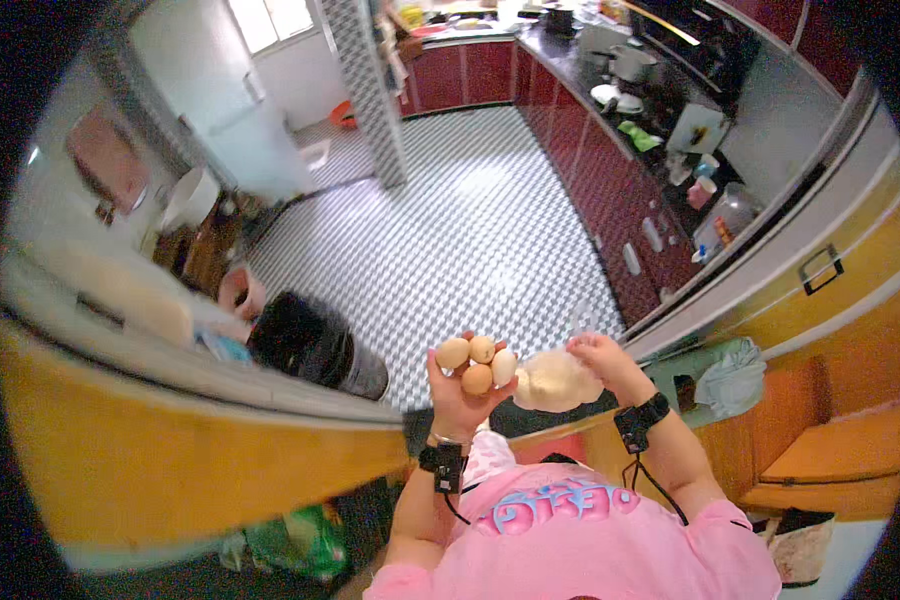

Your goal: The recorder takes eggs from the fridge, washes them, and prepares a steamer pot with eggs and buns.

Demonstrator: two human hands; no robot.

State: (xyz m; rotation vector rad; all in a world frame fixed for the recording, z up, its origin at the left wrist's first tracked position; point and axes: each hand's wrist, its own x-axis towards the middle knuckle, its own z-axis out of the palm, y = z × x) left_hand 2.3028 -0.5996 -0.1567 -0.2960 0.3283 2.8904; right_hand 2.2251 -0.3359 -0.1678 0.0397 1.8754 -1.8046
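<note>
My left hand (457, 409), palm up, cradles several eggs, among them a brown egg (477, 379) and a paler, whitish egg (504, 367). The fingers curl around their sides. To its right, my right hand (607, 364) grips the gathered top of a thin, clear plastic bag (559, 382). Pale rounded shapes bulge inside the bag, which hangs beside the eggs; the plastic blurs what they are. Both hands are in front of my pink shirt, near the kitchen threshold.
A black bin (300, 337) and a pink bucket (241, 292) stand on the left side of the tiled floor (450, 247). Along the right runs a dark counter (645, 150) over red cabinets (585, 165). A tiled column (371, 97) rises farther back. Wooden cabinet surfaces flank me.
</note>
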